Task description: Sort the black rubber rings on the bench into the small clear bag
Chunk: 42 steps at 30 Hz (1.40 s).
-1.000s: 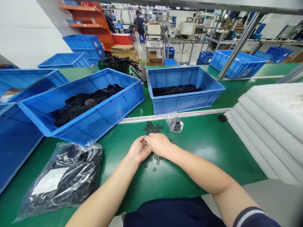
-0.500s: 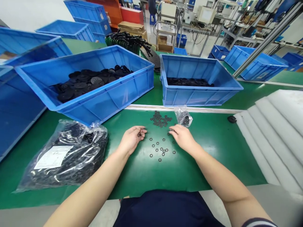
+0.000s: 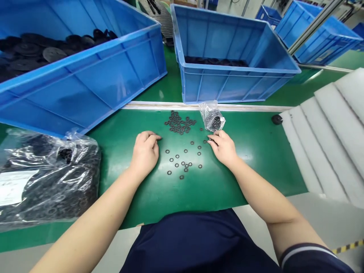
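Small black rings (image 3: 182,163) lie scattered on the green tabletop between my hands, with a denser cluster of rings (image 3: 179,123) farther back. My left hand (image 3: 145,151) rests palm down left of them, fingers curled together; whatever is under them is hidden. On the other side, my right hand (image 3: 223,147) is closed in a pinch, with dark rings at its thumb and fingertips. One loose ring lies right by those fingertips. Just behind this hand stands a small clear plastic bag (image 3: 212,116) with more black rings inside.
A large clear bag of black parts (image 3: 57,189) lies at left. Two blue bins (image 3: 85,83) (image 3: 233,83) holding black discs stand behind a pale strip (image 3: 159,106). White foam sheets (image 3: 321,144) are stacked at right, beside a black round part (image 3: 276,119).
The view has tilted down and come closer to the table. My left hand has turned palm down, covering the rings seen in its fingers before. More loose rings lie near my right fingertips.
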Available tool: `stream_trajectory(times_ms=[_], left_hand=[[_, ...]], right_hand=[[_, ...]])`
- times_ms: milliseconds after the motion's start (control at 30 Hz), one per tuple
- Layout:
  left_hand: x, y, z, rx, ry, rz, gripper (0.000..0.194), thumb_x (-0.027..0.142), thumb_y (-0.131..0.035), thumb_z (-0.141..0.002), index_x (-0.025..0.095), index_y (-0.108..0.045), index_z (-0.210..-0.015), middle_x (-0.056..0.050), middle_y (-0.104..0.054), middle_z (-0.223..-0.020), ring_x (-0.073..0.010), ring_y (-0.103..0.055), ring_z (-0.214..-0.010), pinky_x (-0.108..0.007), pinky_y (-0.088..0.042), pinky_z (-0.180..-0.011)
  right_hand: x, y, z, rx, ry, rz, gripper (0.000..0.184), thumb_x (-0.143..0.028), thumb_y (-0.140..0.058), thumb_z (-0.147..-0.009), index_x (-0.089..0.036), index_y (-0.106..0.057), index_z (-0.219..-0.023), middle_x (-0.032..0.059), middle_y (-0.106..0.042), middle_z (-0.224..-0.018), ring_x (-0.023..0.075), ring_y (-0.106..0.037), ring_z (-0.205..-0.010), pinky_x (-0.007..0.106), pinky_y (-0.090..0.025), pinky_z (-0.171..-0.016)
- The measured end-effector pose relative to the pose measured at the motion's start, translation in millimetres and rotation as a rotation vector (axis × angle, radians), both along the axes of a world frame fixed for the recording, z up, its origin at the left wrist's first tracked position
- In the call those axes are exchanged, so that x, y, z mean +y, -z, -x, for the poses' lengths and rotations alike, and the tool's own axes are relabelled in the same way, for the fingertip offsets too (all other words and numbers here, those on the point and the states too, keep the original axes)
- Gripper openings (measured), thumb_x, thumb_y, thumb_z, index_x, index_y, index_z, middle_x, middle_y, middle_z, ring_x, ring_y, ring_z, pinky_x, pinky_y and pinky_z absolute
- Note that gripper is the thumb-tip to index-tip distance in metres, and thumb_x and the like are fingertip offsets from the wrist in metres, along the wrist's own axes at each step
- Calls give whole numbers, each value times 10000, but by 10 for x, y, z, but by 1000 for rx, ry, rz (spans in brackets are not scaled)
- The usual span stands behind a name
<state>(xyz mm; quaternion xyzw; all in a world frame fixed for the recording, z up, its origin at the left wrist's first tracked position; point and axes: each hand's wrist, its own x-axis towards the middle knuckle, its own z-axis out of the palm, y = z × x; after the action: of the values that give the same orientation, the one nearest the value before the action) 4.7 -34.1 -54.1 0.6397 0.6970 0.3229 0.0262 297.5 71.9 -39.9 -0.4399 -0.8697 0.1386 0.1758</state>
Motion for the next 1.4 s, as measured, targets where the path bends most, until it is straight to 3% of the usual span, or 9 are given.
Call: stream_trajectory(times_ms=[333,533,733,900,1133,1400], left_hand=[[-152,-3,69,-102,-142,20,244,303,-574,-891,186,-657,-1089,-108,-617,-1090,-240,-616,-958,-390,-514,-877],[-283,-68,176,-119,-169,55,245,346,-670,-837,177,-696,-1012,-60,-617,-929,-197,-590,-798,-344,-510,-786],[-212,-43,186,-104,-158,45,172,347,-636,-862,197,-705,-911,-47,-626,-862,-200,-591,-791,-333,-490,-754],[-157,-80,162,-76,-131,19,148,326,-592,-891,211,-682,-868,-43,-626,-825,-201,-590,-766,-349,-474,-734],[-309,-237,1,284,49,-117,112,291,-612,-913,230,-682,-851,-63,-671,-891,-258,-596,-871,-450,-379,-798],[-330,-244,-9,200,139,-33,121,266,-595,-912,238,-674,-825,-46,-684,-845,-244,-610,-807,-437,-345,-777]], right_hand=[[-23,-3,-10,146,18,25,292,-227,-502,-932,-193,-720,-1123,100,-665,-1121,227,-634,-1047,369,-525,-937],[0,31,-24,269,20,25,241,-244,-546,-906,-200,-727,-1060,85,-684,-1041,219,-653,-940,373,-540,-877],[11,21,-33,348,65,13,199,-260,-588,-889,-198,-735,-1008,61,-687,-942,183,-635,-779,339,-545,-785],[80,-25,-162,229,128,46,198,-207,-622,-858,-198,-755,-1005,57,-676,-878,194,-635,-776,342,-538,-794],[143,-67,-274,102,134,101,230,-156,-638,-856,-185,-749,-1055,74,-673,-919,213,-643,-880,338,-521,-859],[150,-68,-268,51,183,73,143,-183,-609,-881,-181,-727,-963,81,-655,-922,220,-614,-849,345,-494,-827]])
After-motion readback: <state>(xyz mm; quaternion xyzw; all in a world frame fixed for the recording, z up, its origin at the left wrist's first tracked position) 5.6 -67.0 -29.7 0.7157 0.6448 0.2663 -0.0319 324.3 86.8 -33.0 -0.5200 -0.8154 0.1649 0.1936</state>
